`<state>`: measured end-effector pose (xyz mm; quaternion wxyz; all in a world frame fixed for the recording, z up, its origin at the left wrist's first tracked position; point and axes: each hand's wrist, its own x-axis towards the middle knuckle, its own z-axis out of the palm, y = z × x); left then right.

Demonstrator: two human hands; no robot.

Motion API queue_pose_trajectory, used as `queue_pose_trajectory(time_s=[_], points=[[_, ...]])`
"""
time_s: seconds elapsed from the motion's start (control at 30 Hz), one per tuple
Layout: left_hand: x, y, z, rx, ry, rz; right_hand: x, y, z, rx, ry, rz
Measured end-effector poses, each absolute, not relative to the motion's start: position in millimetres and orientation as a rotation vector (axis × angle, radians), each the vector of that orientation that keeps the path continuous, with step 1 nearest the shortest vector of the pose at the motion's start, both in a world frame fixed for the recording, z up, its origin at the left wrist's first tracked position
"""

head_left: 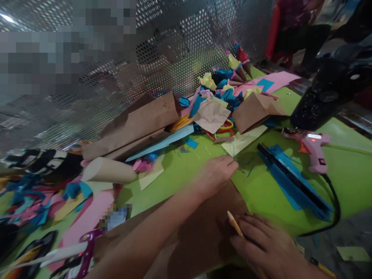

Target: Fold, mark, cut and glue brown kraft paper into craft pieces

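Across the brown paper in front of me, my left hand reaches to its far edge with the fingers curled together. A thin blue strand shows beside those fingertips; whether they pinch it or anything else is hidden. My right hand rests low over the paper's right side. Between its thumb and fingers is a light wooden pencil, its tip pointing up and left over the brown surface.
A pink glue gun with a black cord lies right, near a black-and-blue long tool. Brown paper pieces, a cardboard tube, scissors and crumpled coloured paper crowd the green table. Behind stands a perforated metal panel.
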<state>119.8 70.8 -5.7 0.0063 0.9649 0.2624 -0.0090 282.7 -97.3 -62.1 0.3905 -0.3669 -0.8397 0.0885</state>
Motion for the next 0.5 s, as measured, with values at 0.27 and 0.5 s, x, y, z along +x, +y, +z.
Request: queue_pose_trajectory(time_s=[0.27, 0.5], points=[[118, 76, 2, 2.774, 0.832, 0.019, 284, -99, -61, -0.943, -2.146, 0.21], [120, 65, 4, 2.959, 0.8, -0.05, 286, -100, -63, -0.931, -2.16, 0.199]])
